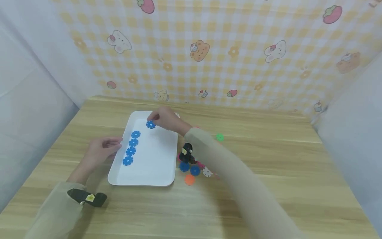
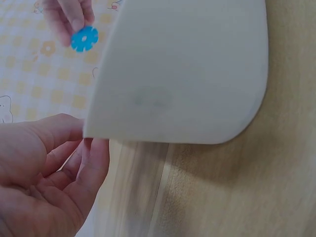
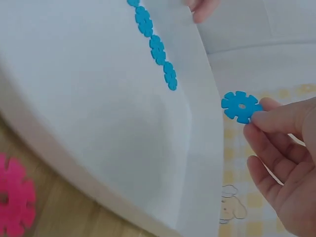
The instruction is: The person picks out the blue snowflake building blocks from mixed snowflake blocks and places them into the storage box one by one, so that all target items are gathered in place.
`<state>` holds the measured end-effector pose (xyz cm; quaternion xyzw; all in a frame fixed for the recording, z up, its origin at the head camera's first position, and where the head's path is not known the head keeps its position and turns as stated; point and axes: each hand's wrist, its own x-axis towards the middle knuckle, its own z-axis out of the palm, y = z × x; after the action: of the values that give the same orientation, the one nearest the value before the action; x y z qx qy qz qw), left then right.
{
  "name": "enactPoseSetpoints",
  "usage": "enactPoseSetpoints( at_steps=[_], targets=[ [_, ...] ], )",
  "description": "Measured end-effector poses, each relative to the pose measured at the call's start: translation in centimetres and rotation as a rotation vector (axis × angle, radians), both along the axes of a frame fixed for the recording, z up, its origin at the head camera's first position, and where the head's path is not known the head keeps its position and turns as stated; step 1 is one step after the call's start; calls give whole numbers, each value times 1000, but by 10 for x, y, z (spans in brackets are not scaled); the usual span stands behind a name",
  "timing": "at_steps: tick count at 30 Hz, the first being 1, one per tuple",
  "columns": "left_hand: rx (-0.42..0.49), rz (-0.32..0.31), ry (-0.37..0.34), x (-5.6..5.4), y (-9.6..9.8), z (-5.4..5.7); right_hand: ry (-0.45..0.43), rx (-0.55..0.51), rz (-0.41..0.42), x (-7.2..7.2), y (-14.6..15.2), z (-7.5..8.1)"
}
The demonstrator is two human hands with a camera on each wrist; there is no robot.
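Observation:
My right hand (image 1: 167, 119) pinches a blue notched plastic disc (image 3: 241, 107) between thumb and fingers, above the far part of a white rectangular tray (image 1: 155, 159). Along the tray's left side several blue discs (image 1: 130, 151) of the same snowflake shape lie in a row. At the tray's left edge is my left hand (image 1: 101, 149). In the left wrist view its thumb and fingertips grip the tray's rim (image 2: 94, 137) from above and below.
Right of the tray, partly hidden by the right sleeve (image 1: 226, 166), lies a loose group of discs, among them blue (image 1: 195, 170), orange (image 1: 189, 179), white (image 1: 207, 172) and pink ones. A green disc (image 1: 220, 137) lies farther back. A checked cloth (image 1: 238, 59) hangs behind the table.

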<state>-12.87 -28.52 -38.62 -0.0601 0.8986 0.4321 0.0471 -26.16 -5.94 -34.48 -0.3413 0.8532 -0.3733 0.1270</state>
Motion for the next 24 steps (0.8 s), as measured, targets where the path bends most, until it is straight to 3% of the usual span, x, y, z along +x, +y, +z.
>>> enactPoseSetpoints(
  at_steps=[13, 24],
  targets=[
    [10, -11, -19, -1, -1, -1, -171, -150, -198, -9, -41, -37],
    [40, -28, 15, -3, -2, -4, -206, -182, -376, -10, -53, -62]
  ],
)
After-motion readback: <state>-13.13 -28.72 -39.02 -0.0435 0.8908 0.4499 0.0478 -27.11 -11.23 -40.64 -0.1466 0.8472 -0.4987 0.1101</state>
